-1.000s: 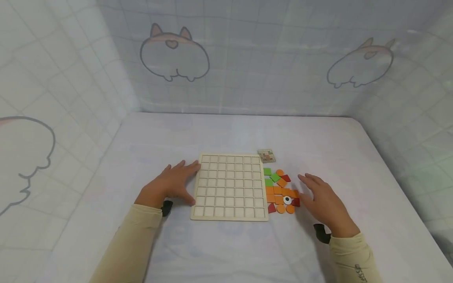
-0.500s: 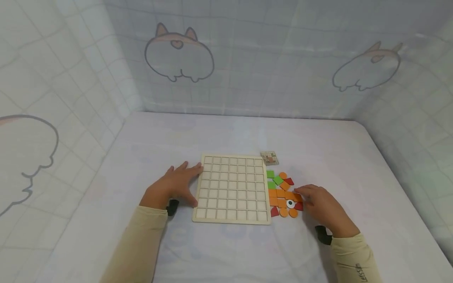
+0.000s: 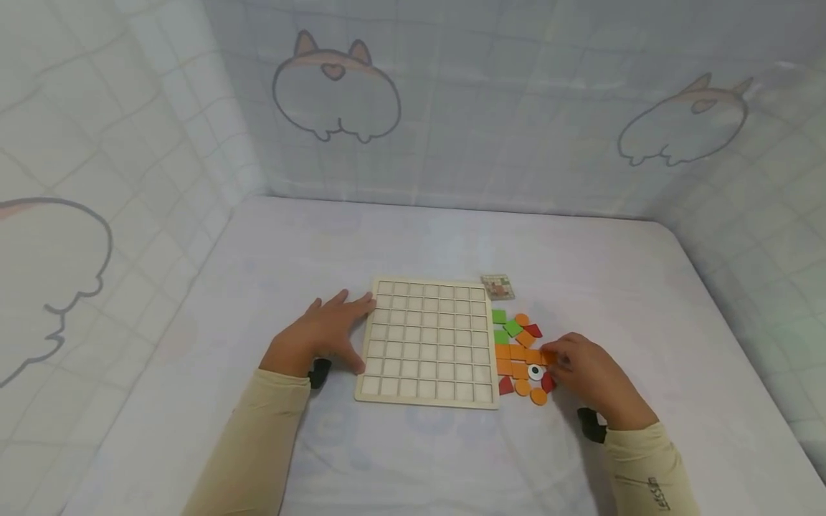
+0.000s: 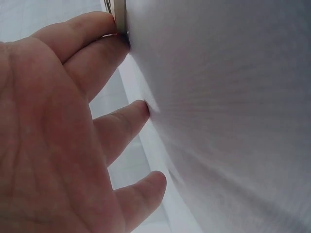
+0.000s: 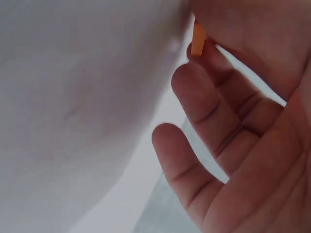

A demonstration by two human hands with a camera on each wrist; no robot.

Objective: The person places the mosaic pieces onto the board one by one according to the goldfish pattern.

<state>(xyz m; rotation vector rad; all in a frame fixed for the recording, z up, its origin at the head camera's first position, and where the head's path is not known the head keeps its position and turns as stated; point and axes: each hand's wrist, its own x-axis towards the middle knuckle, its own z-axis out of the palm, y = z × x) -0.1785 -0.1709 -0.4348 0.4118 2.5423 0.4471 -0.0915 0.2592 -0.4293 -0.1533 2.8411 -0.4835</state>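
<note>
A wooden grid board (image 3: 426, 404) with square recesses lies on the table. My left hand (image 3: 325, 333) spreads at its left edge, fingertips and thumb touching the rim; the left wrist view shows the fingers (image 4: 92, 29) against the board's side. To the right of the board, my right hand (image 3: 590, 376) pinches an orange tile (image 3: 549, 357) between thumb and fingers. Only the edge of that orange tile (image 5: 198, 40) shows in the right wrist view. Beside it lie orange square tiles (image 3: 518, 370), a white eye piece (image 3: 535, 372) and a red tile (image 3: 548, 383).
Green tiles (image 3: 499, 316), orange round pieces (image 3: 538, 396) and more red pieces (image 3: 505, 386) lie along the board's right side. A small patterned card (image 3: 497, 287) rests near its upper right corner. Cloth walls with cartoon drawings enclose the white table (image 3: 387, 459).
My right hand has moved left to the tiles, and its fingers have closed on an orange tile at the right end of the row. The left hand stays at the board's edge.
</note>
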